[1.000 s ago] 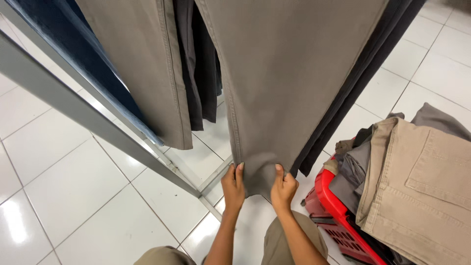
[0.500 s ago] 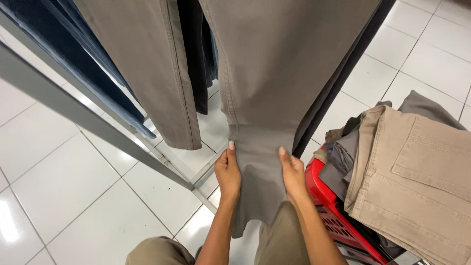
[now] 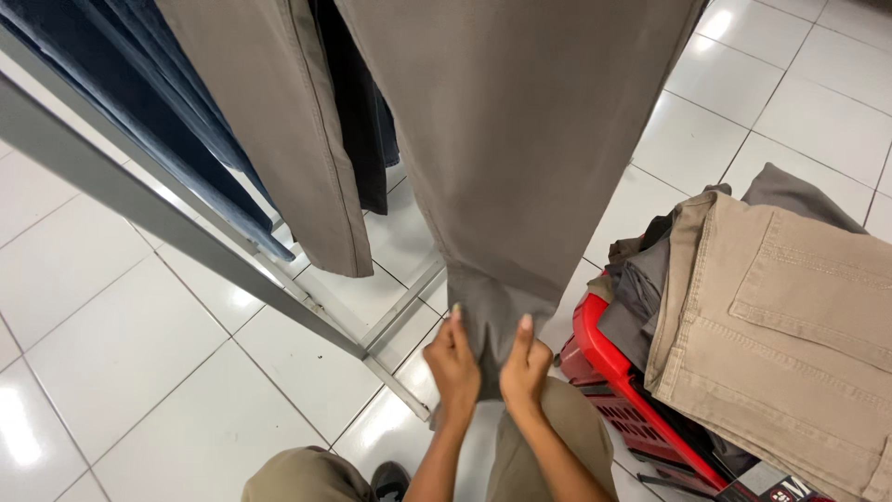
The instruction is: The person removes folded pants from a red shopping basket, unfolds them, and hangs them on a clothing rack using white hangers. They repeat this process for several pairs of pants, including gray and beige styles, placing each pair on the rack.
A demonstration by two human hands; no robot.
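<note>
Gripping the hem of hanging grey-brown trousers

I am pinching the trouser leg (image 3: 520, 139) at its bottom edge, left hand (image 3: 452, 364) and right hand (image 3: 524, 369) side by side, fingers pressed into the cloth, beside the red basket (image 3: 621, 390) of folded trousers (image 3: 790, 325).

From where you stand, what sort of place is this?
Probably a clothing shop: grey-brown trousers hang from a grey metal rack over white floor tiles, and a red plastic basket holds folded beige trousers.
</note>
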